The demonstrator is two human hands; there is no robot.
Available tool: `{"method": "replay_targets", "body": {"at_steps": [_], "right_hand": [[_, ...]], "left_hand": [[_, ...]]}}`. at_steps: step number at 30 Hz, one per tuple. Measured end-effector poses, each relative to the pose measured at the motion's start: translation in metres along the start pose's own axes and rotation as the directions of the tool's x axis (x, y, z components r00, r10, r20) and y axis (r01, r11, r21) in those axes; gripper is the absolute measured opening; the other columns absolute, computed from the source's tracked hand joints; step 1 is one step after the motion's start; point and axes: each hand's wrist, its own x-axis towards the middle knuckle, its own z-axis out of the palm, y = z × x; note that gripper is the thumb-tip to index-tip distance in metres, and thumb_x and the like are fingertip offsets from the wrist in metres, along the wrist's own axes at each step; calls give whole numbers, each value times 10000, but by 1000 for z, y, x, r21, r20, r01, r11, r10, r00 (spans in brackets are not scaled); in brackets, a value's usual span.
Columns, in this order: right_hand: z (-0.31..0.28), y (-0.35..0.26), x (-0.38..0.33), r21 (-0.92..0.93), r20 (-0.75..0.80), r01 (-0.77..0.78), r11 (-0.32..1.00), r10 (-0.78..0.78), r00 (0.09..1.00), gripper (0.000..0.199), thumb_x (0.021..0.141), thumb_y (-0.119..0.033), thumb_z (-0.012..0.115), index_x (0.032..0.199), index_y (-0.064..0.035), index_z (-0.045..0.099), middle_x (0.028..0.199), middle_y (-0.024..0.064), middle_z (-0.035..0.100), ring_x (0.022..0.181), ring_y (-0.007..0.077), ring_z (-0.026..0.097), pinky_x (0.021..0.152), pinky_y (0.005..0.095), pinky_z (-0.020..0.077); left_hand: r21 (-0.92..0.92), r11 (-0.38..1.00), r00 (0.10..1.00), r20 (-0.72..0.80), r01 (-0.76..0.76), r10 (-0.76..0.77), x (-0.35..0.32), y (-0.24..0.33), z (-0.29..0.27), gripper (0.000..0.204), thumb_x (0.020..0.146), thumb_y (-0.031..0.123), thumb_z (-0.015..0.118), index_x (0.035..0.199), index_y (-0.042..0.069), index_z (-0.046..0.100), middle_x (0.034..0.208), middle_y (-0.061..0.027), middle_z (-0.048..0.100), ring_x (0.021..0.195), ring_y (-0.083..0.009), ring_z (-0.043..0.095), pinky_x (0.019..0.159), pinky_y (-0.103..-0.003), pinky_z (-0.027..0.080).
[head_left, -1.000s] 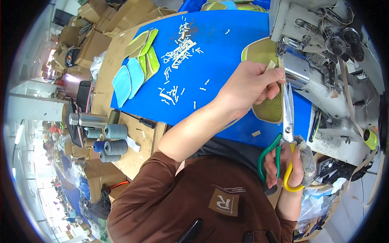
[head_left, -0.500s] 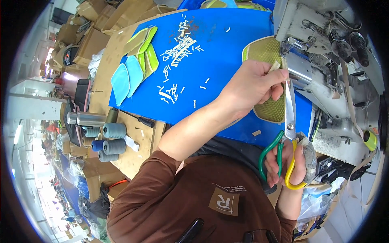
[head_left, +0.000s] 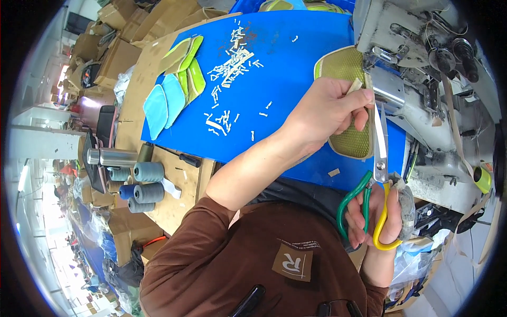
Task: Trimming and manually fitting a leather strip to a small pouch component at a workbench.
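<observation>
My left hand is closed in a pinch on the end of a narrow cream binding strip, at the right edge of an olive-green mesh fabric piece. That piece lies on the blue tabletop beside the sewing machine and is partly hidden by the hand. My right hand is closed around the handles of the scissors, one green and one yellow. Their blades point away from me, slightly apart, with the tips beside my left fingertips and the strip's edge. A grey band wraps part of the right hand.
The sewing machine stands close on the right. Cream offcuts lie scattered over the blue tabletop. Blue and green fabric pieces are stacked at left, near thread cones, a steel flask and a screwdriver.
The scissor blades have parted slightly near my left fingertips. My left hand keeps its pinch on the binding strip and has hardly moved.
</observation>
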Motion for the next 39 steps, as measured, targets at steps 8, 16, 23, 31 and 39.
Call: {"method": "replay_targets", "body": {"at_steps": [8, 16, 23, 31, 39], "right_hand": [[0, -2, 2, -85, 41, -14, 996, 18, 999, 677, 930, -687, 350, 1000, -14, 380, 643, 102, 475, 398, 170, 466, 349, 305, 489], [0, -3, 5, -26, 20, -22, 999, 22, 1000, 660, 932, -694, 330, 982, -37, 378, 632, 102, 468, 390, 175, 456, 341, 310, 480], [14, -5, 11, 130, -12, -19, 991, 20, 1000, 696, 943, -685, 313, 1011, -1, 422, 618, 91, 468, 371, 158, 446, 321, 299, 465], [37, -8, 25, 290, -16, -18, 957, 24, 1000, 623, 964, -662, 286, 970, -64, 459, 628, 66, 457, 384, 148, 420, 314, 281, 409], [52, -15, 26, 318, -65, 15, 948, 6, 998, 683, 929, -713, 300, 1018, -52, 446, 640, 60, 456, 409, 165, 434, 338, 299, 422]], "left_hand": [[-16, 1000, 1000, -7, 10, -11, 0, 2, 2, 262, 961, 247, 593, 855, 12, 636, 602, -25, 561, 426, -41, 318, 403, -230, 201], [15, 1000, 1000, 6, -2, 2, -1, 2, 1, 257, 970, 241, 579, 838, 23, 615, 607, -18, 561, 434, -41, 321, 407, -231, 207], [74, 996, 999, -1, -40, 41, -1, -2, 1, 247, 972, 251, 582, 844, 41, 603, 609, -9, 551, 458, -39, 333, 427, -220, 223], [88, 995, 998, -28, -47, 49, -2, -11, 1, 238, 991, 246, 567, 859, 51, 602, 618, 35, 509, 529, -28, 383, 469, -203, 274], [138, 990, 999, 30, -25, 22, -1, -7, -10, 247, 974, 272, 600, 907, 34, 601, 628, 53, 482, 551, -40, 415, 485, -204, 304]]}}
